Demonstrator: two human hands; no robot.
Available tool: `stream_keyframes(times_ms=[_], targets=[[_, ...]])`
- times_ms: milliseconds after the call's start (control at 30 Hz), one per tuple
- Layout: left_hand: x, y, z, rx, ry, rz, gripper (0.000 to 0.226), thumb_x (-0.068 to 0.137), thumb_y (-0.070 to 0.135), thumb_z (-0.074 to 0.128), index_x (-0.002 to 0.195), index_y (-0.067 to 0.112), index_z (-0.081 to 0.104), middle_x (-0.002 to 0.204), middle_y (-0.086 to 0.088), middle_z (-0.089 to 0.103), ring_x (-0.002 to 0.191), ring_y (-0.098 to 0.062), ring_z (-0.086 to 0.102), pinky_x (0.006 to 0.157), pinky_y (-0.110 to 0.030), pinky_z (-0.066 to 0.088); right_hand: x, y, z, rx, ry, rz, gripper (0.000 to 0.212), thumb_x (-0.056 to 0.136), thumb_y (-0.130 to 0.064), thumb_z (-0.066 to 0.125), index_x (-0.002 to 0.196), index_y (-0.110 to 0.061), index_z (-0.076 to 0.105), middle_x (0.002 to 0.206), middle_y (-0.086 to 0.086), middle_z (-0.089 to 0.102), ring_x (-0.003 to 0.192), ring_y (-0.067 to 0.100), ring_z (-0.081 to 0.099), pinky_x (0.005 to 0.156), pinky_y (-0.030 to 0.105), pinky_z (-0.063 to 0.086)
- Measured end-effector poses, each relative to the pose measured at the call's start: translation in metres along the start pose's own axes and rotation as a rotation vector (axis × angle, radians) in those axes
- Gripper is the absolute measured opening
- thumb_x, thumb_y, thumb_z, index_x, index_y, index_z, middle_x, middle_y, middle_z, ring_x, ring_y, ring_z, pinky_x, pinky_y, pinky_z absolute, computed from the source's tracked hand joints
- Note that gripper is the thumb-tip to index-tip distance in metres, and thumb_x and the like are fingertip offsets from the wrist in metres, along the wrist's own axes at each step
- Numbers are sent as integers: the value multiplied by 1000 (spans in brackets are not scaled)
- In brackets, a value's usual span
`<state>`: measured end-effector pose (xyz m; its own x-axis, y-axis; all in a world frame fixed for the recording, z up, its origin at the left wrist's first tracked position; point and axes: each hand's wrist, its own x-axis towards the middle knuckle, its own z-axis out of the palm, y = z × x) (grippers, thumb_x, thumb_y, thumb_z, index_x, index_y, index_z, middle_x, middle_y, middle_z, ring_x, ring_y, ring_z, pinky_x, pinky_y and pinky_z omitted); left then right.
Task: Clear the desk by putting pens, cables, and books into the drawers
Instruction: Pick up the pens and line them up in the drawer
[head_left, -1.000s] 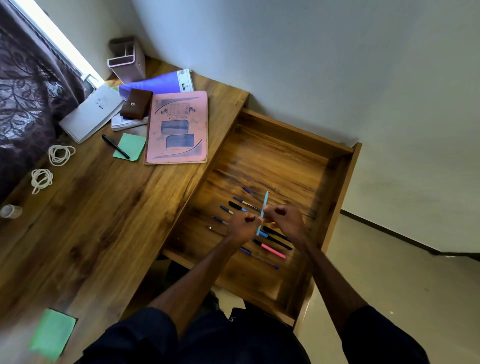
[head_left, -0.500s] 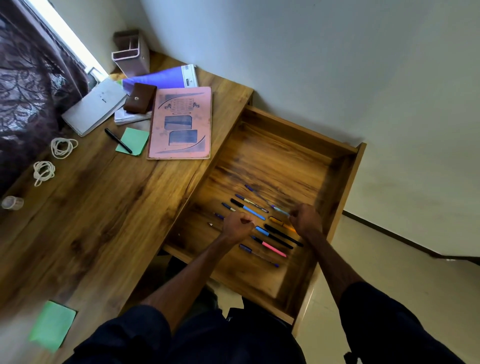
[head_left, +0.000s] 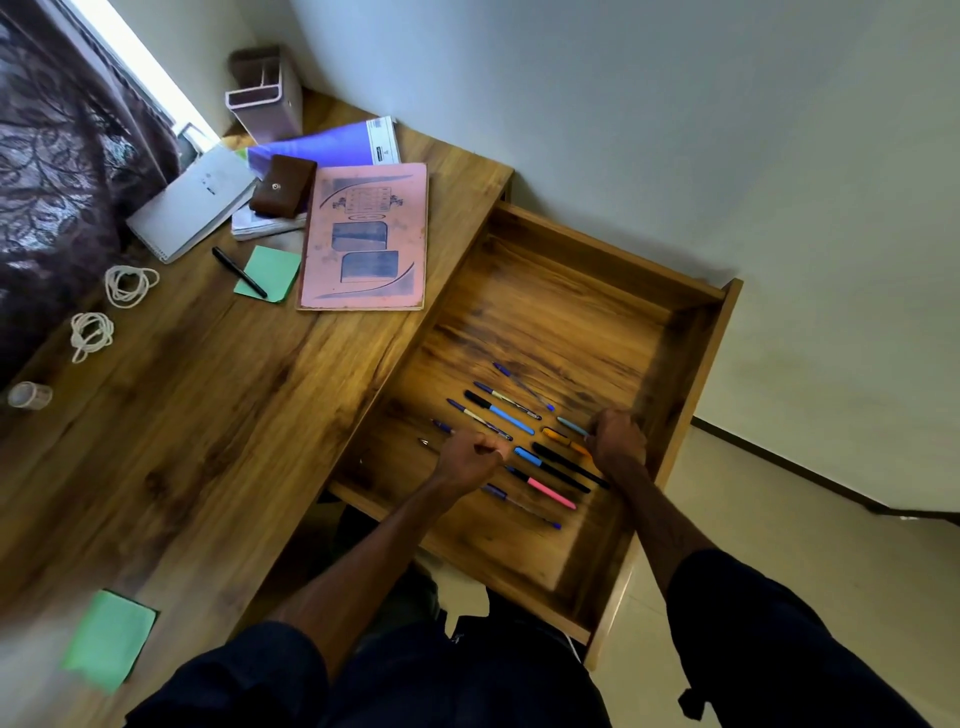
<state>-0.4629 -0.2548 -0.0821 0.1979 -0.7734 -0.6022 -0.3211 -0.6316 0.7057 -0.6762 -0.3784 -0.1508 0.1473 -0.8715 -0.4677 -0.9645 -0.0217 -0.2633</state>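
Both hands are down in the open drawer (head_left: 602, 254), well apart, with a row of pens (head_left: 511, 420) lying slantwise on the drawer floor between and beneath them. The left hand (head_left: 470, 460) sits over the near-left end of the row, fingers curled in; two pen tips stick out just beyond its knuckles, but whether it pinches any of them I cannot tell. The right hand (head_left: 615, 439) is at the row's right end, close to the drawer's side wall, also curled. A light-blue pen (head_left: 571, 426) and an orange pen (head_left: 563, 439) run in under its fingers, and a grip on either cannot be made out. A pink pen (head_left: 550, 492) lies in the gap between the two wrists.

Out on the counter (head_left: 208, 441), well away from the hands, a black pen (head_left: 239, 271) rests across a green note (head_left: 270, 270). Beside it lies a pink book (head_left: 366, 236), its corner at the counter's edge next to the drawer. Behind are a purple book (head_left: 322, 148), a white notebook (head_left: 192, 202) and a brown pouch (head_left: 283, 186). Two coiled white cables (head_left: 130, 285) lie near the curtain side.
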Motion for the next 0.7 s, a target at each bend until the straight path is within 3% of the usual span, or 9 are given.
stream_keyframes(times_ms=[200,500,700], targets=[[-3,-5,-6,13,-2,-28,16,94,17,66,106,9,72,100,-3,72,87,-11,67,65,-17,49,-5,-7,-5,19,-9,15,16,87,-19,74,102,-15,72,99,6,71,94,25,69,80,38,58],[-12,1,-42,39,51,49,15,96,18,63,107,11,70,94,0,72,82,-8,69,66,-18,55,-19,-65,-24,132,197,-192,26,85,-19,75,110,-16,71,106,5,69,97,22,65,80,35,53],[-18,-5,-106,15,226,99,13,92,18,65,101,16,76,94,3,75,84,-11,72,77,-27,59,-38,-161,-29,254,232,-453,21,82,-21,75,102,-15,75,98,5,74,88,22,67,81,37,55]])
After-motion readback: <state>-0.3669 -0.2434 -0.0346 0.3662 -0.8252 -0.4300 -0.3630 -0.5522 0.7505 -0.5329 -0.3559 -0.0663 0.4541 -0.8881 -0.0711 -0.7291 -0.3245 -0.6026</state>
